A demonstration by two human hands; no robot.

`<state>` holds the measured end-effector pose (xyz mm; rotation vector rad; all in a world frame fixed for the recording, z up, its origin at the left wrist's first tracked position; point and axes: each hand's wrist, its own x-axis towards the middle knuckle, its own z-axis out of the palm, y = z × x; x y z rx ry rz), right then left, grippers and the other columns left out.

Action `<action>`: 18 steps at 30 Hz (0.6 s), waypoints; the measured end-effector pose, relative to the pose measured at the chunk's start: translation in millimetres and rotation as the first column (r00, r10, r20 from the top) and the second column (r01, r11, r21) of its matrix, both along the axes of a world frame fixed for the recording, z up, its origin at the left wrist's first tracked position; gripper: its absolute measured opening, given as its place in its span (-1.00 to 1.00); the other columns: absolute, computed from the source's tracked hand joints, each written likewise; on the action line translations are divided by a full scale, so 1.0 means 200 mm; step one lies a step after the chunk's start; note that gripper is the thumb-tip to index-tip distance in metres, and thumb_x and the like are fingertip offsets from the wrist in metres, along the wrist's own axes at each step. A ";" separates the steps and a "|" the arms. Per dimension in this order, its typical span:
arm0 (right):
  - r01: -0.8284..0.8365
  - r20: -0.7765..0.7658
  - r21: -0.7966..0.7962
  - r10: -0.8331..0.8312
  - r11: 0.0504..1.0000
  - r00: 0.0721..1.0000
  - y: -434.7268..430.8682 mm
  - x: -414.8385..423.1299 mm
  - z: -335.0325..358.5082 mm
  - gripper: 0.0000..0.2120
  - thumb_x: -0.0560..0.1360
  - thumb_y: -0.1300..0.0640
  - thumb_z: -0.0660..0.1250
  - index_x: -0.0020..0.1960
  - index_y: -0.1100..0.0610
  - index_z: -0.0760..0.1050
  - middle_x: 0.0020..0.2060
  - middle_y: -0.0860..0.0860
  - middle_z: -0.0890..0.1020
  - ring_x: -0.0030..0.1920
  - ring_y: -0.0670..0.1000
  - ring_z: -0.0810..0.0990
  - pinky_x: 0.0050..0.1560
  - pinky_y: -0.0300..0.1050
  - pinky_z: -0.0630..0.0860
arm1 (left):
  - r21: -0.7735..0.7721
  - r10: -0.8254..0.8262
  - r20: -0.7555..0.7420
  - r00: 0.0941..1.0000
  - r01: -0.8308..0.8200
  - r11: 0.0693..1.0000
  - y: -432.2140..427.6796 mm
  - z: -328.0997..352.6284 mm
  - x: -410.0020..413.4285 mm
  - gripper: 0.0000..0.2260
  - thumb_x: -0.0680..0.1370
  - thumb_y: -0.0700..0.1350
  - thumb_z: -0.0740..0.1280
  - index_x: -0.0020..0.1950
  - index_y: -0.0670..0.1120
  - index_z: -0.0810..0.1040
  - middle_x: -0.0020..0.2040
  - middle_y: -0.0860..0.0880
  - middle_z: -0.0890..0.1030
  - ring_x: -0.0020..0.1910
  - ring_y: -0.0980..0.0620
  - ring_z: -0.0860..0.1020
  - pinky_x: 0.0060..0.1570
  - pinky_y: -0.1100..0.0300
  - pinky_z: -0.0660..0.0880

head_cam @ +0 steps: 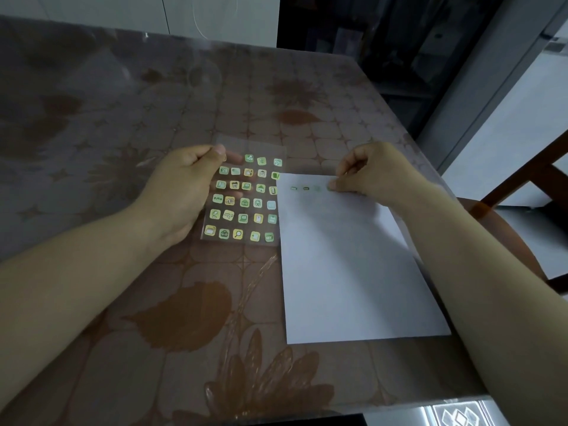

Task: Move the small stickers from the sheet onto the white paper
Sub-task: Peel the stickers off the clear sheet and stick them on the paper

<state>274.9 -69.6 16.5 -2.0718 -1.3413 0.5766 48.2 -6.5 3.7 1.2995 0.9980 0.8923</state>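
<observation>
A clear sticker sheet [246,198] with several rows of small green and yellow stickers lies tilted at the table's middle. My left hand [181,186] grips its left edge, thumb on top near the upper corner. To its right lies the white paper [347,272], its left edge over the sheet's right side. Three small stickers [305,188] sit in a row near the paper's top. My right hand [368,173] presses a green sticker [331,187] onto the paper at the right end of that row with its fingertips.
The table [153,302] has a brown floral cover under a glossy clear film. Its right edge runs close beside the paper. A wooden chair [522,192] stands past that edge. The near edge is at the bottom right.
</observation>
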 end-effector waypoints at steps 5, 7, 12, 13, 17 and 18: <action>0.054 -0.093 -0.014 -0.055 0.998 0.994 0.01 0.02 -0.02 -0.80 0.28 0.17 0.54 -0.25 0.07 0.50 -0.38 -0.04 0.50 -0.37 -0.11 0.45 -0.34 -0.29 0.41 | -0.063 0.023 0.063 0.998 -0.019 0.998 -0.01 0.02 0.01 -0.75 0.61 -0.07 0.14 -0.14 -0.10 0.56 -0.42 0.04 0.64 -0.46 0.13 0.57 -0.43 0.26 0.54; 0.038 -0.048 -0.038 -0.040 0.999 0.998 0.01 0.02 -0.02 -0.83 0.31 0.16 0.52 -0.22 0.08 0.52 -0.37 -0.05 0.50 -0.36 -0.11 0.44 -0.37 -0.34 0.39 | -0.095 0.021 0.088 0.996 -0.012 0.995 -0.03 0.03 0.01 -0.76 0.61 -0.08 0.15 -0.12 -0.11 0.56 -0.42 0.03 0.65 -0.46 0.14 0.58 -0.45 0.29 0.54; 0.047 -0.021 0.135 -0.044 0.990 0.999 -0.01 -0.02 0.00 -0.98 0.45 0.13 0.38 -0.14 0.08 0.56 -0.33 -0.09 0.52 -0.33 -0.15 0.43 -0.47 -0.54 0.31 | -0.078 -0.060 0.085 0.995 0.067 0.995 -0.05 0.01 0.01 -0.75 0.62 -0.08 0.14 -0.09 -0.12 0.56 -0.36 0.00 0.66 -0.41 0.11 0.61 -0.40 0.27 0.56; 0.032 -0.021 0.216 -0.029 0.976 0.999 -0.02 -0.04 0.01 -0.95 0.47 0.12 0.36 -0.17 0.02 0.53 -0.32 -0.10 0.52 -0.33 -0.16 0.43 -0.43 -0.54 0.32 | -0.049 -0.084 0.071 0.994 0.087 0.995 -0.05 0.01 0.02 -0.75 0.62 -0.07 0.13 -0.09 -0.12 0.56 -0.35 0.00 0.67 -0.39 0.10 0.62 -0.39 0.26 0.56; -0.213 0.099 0.441 0.188 0.872 0.977 -0.04 -0.18 0.05 -0.85 0.46 0.13 0.38 -0.22 -0.10 0.50 -0.28 -0.14 0.47 -0.35 -0.20 0.40 -0.28 -0.46 0.34 | 0.055 -0.147 0.025 0.989 0.145 0.988 -0.06 -0.02 0.02 -0.77 0.61 -0.09 0.14 -0.10 -0.10 0.56 -0.27 -0.03 0.66 -0.31 0.06 0.64 -0.34 0.26 0.56; -0.267 0.147 0.458 0.224 0.848 0.963 -0.04 -0.21 0.04 -0.88 0.44 0.14 0.40 -0.19 -0.07 0.53 -0.27 -0.16 0.44 -0.34 -0.22 0.40 -0.26 -0.45 0.34 | 0.072 -0.165 0.011 0.986 0.164 0.984 -0.06 -0.02 0.02 -0.77 0.61 -0.11 0.14 -0.11 -0.08 0.57 -0.25 -0.05 0.66 -0.27 0.03 0.64 -0.31 0.24 0.57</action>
